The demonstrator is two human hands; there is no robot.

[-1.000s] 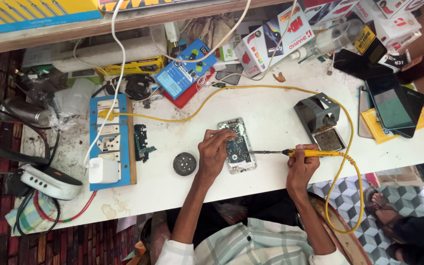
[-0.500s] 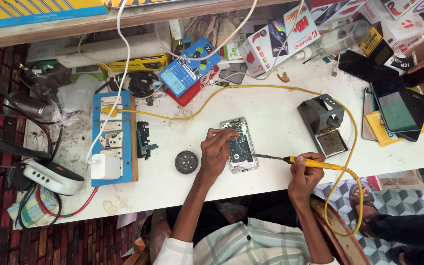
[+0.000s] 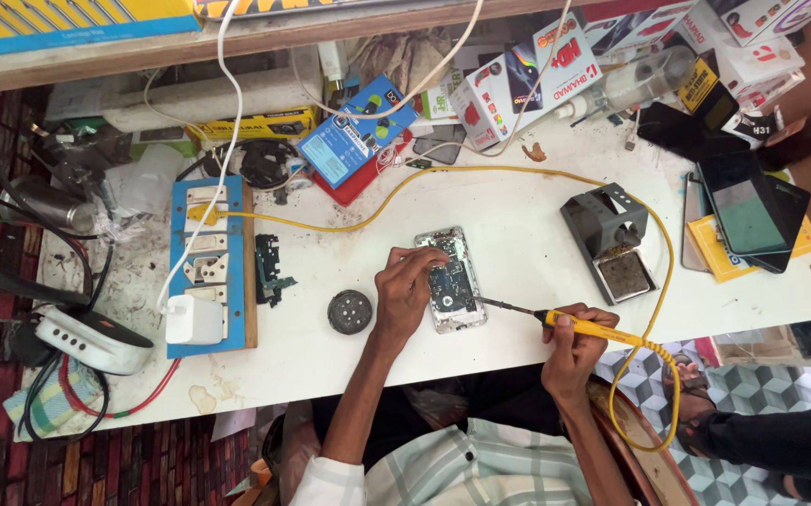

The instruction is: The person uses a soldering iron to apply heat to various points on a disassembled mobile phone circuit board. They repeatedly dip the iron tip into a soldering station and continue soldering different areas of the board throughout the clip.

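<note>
An opened phone with its back off and circuit board exposed lies flat on the white worktable. My left hand rests on the phone's left edge, fingers curled onto the board and pinning it down. My right hand grips a yellow-handled soldering iron; its thin metal tip reaches left and touches the phone's lower right corner. The iron's yellow cable loops around to the switchboard.
A grey soldering-iron stand sits right of the phone. A small round dark tin and a loose circuit part lie left of it. A blue switchboard with a white adapter, boxes, phones and tablets crowd the edges.
The view has shifted slightly. Both hands stay at the phone, with the iron tip still at its lower right corner.
</note>
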